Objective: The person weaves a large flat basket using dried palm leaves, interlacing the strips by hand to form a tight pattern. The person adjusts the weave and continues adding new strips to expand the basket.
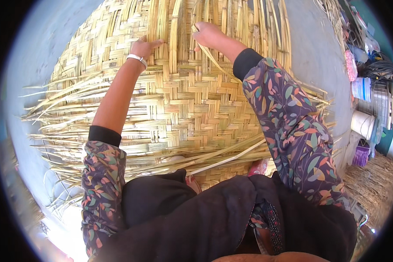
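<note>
A large straw-coloured mat of flat split-cane strips lies spread before me, tightly woven in the middle. Toward its far side, long strips run lengthwise and stand partly loose. My left hand, with a white bracelet at the wrist, rests on the weave left of these strips; its thumb points right and the other fingers show only in part. Farther right, my right hand is closed round a thin cane strip, which trails back toward my right sleeve. The fingertips of that hand are partly hidden.
Loose strip ends fan out past the mat's left edge, and more poke out on the right. Several long strips lie across the near part. Along the right stand a white bucket, a purple container and a straw heap.
</note>
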A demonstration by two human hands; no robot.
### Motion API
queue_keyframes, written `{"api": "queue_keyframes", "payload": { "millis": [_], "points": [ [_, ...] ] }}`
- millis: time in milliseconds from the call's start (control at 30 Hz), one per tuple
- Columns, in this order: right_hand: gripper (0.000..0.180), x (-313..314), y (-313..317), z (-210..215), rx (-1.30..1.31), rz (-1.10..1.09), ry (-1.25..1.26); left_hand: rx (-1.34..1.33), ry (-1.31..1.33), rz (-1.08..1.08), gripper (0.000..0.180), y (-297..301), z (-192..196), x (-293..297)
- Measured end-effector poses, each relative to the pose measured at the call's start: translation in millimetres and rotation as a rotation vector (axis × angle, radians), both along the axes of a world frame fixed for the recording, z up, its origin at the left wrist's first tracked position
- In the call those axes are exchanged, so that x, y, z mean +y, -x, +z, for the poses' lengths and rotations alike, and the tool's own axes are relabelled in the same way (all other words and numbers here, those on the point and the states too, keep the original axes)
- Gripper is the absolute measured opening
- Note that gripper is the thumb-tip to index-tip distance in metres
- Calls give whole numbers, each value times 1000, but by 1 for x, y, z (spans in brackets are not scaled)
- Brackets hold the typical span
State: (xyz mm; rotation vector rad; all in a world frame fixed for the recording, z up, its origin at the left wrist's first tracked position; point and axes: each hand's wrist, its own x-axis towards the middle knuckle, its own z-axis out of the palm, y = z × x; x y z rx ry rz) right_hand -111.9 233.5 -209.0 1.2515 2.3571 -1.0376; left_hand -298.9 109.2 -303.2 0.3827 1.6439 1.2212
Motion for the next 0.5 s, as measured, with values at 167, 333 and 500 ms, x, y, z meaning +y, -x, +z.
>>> {"api": "queue_keyframes", "payload": {
  "millis": [167, 333, 500],
  "points": [
    [31, -6, 17, 17, -157, 7, -3, -314, -222, -15, 32, -8, 40, -18],
    [32, 4, 30, 9, -195, 21, -97, -450, -323, -227, 36, -7, 71, -15],
    [31, 9, 38, 0, -209, 26, -149, -541, -237, -314, 69, -6, 96, 11]
  ]
}}
